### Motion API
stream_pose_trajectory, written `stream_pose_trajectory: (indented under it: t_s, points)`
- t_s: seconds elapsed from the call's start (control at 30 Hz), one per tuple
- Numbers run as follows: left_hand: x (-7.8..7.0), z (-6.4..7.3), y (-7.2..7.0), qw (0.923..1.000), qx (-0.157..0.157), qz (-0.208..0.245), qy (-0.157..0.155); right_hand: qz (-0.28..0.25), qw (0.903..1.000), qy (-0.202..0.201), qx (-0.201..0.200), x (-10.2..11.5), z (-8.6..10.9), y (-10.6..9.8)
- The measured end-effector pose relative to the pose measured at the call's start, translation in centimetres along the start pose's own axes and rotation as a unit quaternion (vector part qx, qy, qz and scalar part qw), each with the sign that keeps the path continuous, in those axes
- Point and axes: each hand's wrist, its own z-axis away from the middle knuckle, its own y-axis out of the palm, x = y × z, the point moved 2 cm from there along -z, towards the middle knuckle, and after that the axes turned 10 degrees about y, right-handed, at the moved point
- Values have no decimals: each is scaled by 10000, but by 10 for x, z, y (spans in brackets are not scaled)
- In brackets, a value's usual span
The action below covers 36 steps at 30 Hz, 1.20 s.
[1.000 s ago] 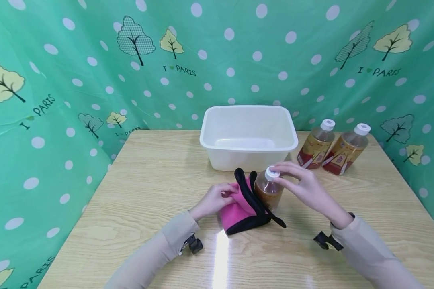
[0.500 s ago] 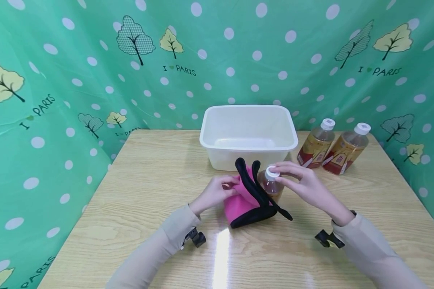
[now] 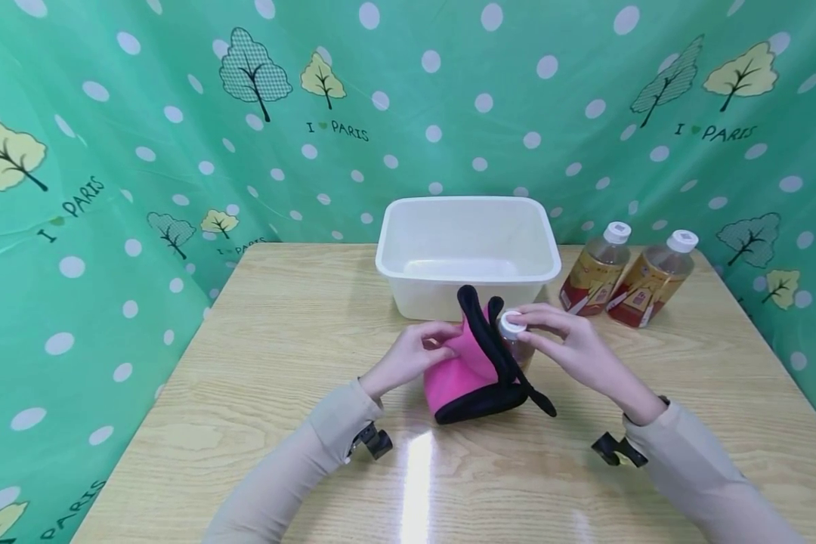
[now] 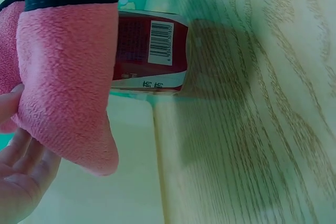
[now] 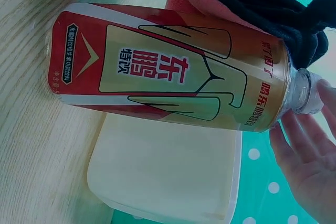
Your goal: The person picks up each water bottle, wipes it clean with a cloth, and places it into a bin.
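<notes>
Pink pouch raised beside a capped bottle, one hand on each
Nearest are two pale sleeves, reaching in over the wood-grain table; the left hand pinches the side of the pink pouch between thumb and fingers, holding it above the tabletop, its black-trimmed mouth turned toward the bottle and a black tab sticking out at the right; the right hand pinches the bottle's white cap from the right, the bottle upright on the table, and whether pouch and bottle touch I cannot tell; just behind stands a white bin, with two more bottles close together to its right, and farthest back hangs a green dotted curtain
</notes>
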Motion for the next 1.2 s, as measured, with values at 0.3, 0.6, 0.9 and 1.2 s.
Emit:
stream_pose_trajectory:
  t_s: [0.3, 0.6, 0.9, 1.2]
  points:
    - [-2, -2, 3, 9980, 80, -503, 385, 41, 9999, 143, 67, -1, 1, 0]
    - [7, -1, 11, 9988, 213, -399, 189, -8, 10000, 88, 13, -1, 1, 0]
    - [32, 6, 21, 9970, 502, -580, 127, 74, 9998, 157, -2, -2, 1, 0]
    - [43, 9, 25, 9960, 661, -591, 124, 140, 9993, 333, 72, -2, 1, 0]
